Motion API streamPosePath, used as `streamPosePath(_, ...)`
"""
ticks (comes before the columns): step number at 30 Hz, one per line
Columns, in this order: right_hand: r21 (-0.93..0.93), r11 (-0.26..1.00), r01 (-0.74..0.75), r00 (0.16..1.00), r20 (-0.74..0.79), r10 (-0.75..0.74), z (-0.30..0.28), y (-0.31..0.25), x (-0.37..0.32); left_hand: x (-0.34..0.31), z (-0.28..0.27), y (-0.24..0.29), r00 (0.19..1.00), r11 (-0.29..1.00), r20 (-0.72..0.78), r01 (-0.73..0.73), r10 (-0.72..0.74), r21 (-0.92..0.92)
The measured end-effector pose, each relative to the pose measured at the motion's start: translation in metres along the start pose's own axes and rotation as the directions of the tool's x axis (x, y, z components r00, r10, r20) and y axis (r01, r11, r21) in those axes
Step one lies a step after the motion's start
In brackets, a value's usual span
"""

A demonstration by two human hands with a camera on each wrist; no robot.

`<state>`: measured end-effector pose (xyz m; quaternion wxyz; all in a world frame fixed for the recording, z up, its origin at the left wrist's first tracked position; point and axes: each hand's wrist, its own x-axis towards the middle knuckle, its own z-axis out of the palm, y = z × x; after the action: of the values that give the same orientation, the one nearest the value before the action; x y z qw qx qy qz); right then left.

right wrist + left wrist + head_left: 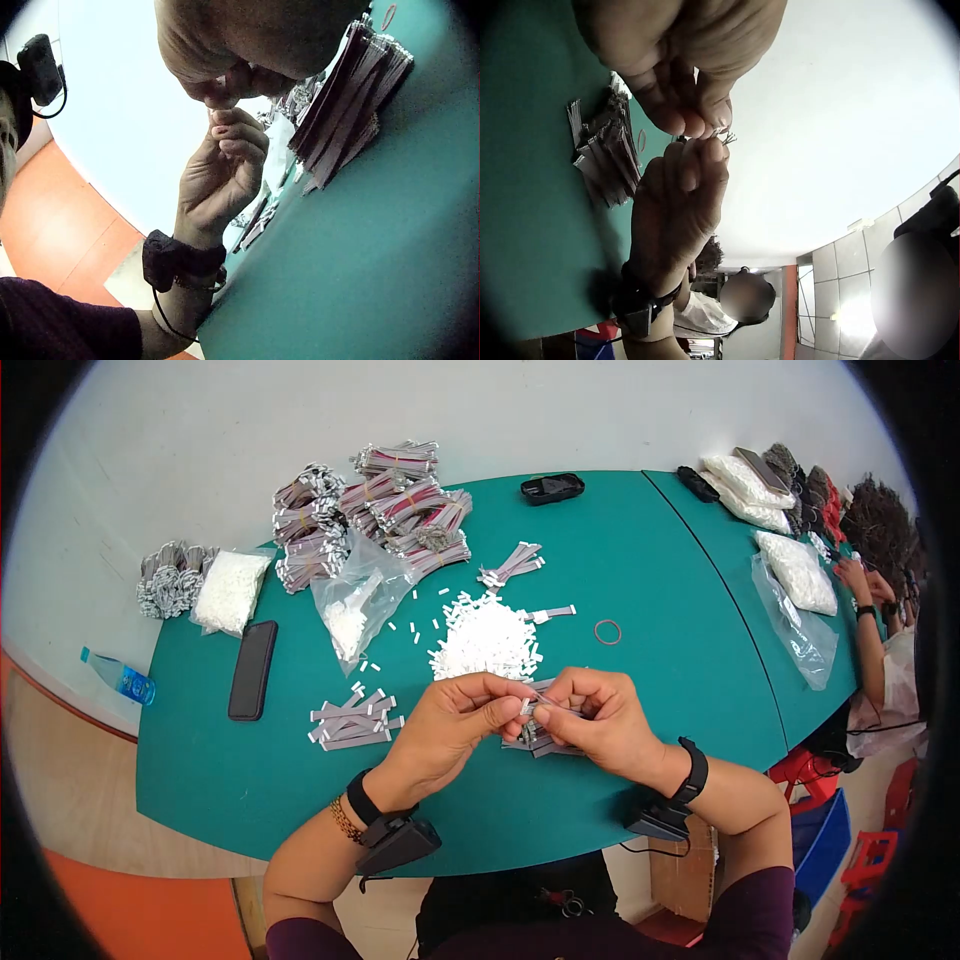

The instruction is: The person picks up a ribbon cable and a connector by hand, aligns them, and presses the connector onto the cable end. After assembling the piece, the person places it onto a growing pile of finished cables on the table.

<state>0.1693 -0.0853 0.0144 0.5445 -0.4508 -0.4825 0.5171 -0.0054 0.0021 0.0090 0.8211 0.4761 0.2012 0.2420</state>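
Both hands meet fingertip to fingertip over the front of the table. The left hand (445,725) pinches a small white plastic connector (525,707) between thumb and forefinger. Opposite it, the right hand (608,728) pinches a grey flat ribbon cable, mostly hidden by the fingers. Thin loose wire ends (730,138) stick out between the fingertips in the left wrist view. Beneath the hands lies a stack of grey ribbon cables (349,112). Just beyond them is a heap of white connectors (488,638), with a cable (555,614) at its right edge.
Ribbon cables with white ends (355,720) lie to the left, near a phone (253,670). Bundled cables (410,510), an open plastic bag (350,610) and a full bag (232,592) stand behind. A rubber band (608,632) lies right. Another person's arm (868,630) shows far right.
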Motion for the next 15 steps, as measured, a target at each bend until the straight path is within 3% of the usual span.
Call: streamPosePath(15,0.022,1.0,0.01,1.0,-0.021,-0.009,0.0004,0.0007,0.0003,0.001,-0.0003,-0.0035,1.0,1.0,0.006,-0.022,0.023,-0.022)
